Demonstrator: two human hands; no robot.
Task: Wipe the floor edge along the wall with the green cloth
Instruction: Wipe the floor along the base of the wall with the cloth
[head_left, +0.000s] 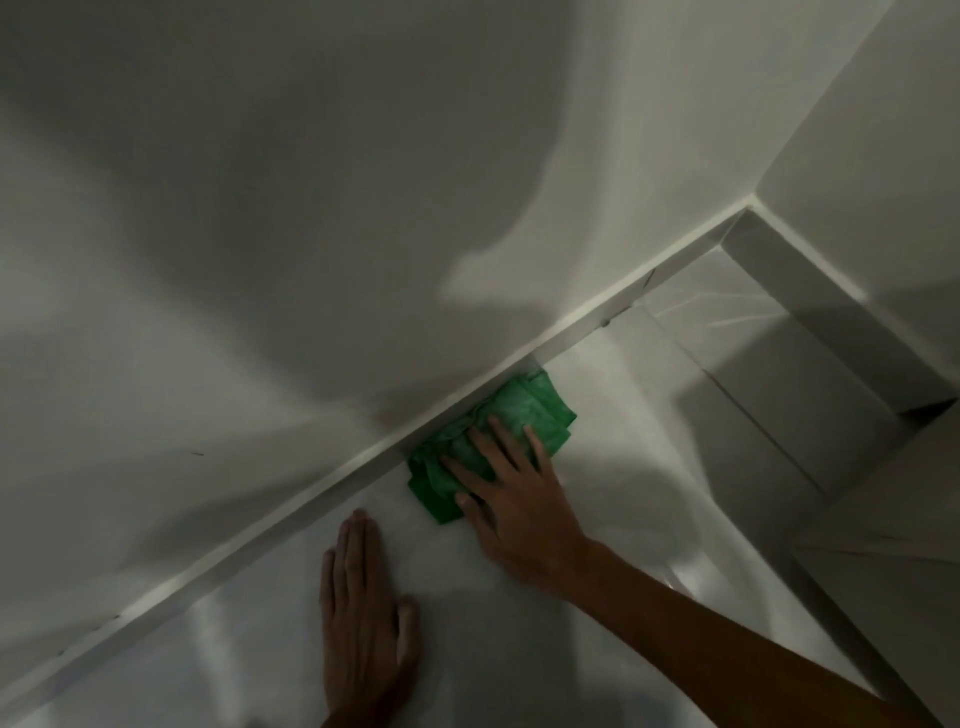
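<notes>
A crumpled green cloth (524, 415) lies on the glossy white floor (597, 493), pushed up against the white skirting board (363, 467) at the foot of the wall (260, 234). My right hand (511, 499) lies flat on the cloth's near half with fingers spread, pressing it down. My left hand (361, 618) rests flat on the bare floor to the left of the cloth, fingers together and pointing at the skirting, holding nothing.
The skirting runs diagonally from lower left to a corner (748, 208) at upper right, where a second wall (883, 156) meets it. A pale cabinet or door edge (883, 530) stands at the right. Tile joints cross the floor near the corner.
</notes>
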